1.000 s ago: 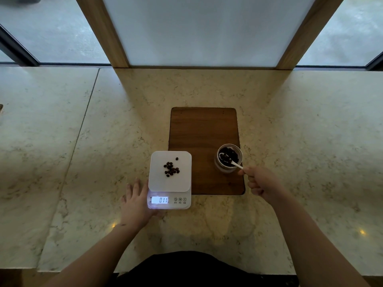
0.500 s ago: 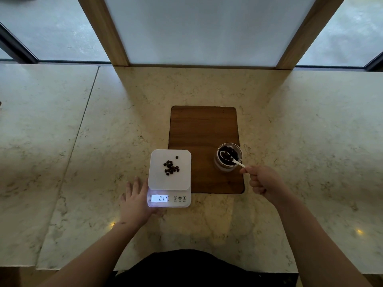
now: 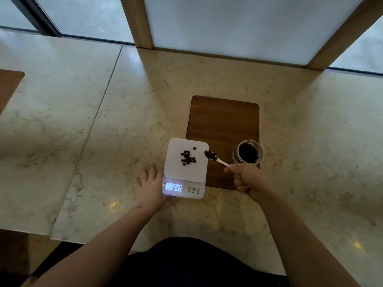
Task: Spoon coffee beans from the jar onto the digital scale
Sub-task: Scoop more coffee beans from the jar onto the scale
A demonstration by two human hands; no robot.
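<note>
A small pile of beans [image 3: 188, 159] lies on the scale [image 3: 185, 160]; right hand [image 3: 245, 179], clenched on a loaded spoon [image 3: 213, 156], nears its right edge, undumped. Left hand [image 3: 150, 184] lies open-palmed on the worktop [image 3: 83, 141] beside the scale; jar [image 3: 247, 152] holds more.

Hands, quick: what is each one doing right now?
Left hand: open, flat on the counter beside the digital scale, holding nothing.
Right hand: closed on the spoon, loaded with coffee beans, at the scale's right edge.

Looks like cafe or coffee bar: polished marble counter [image 3: 310, 141], walnut serving board [image 3: 223, 121], digital scale [image 3: 184, 179], floor-level windows [image 3: 87, 15].
</note>
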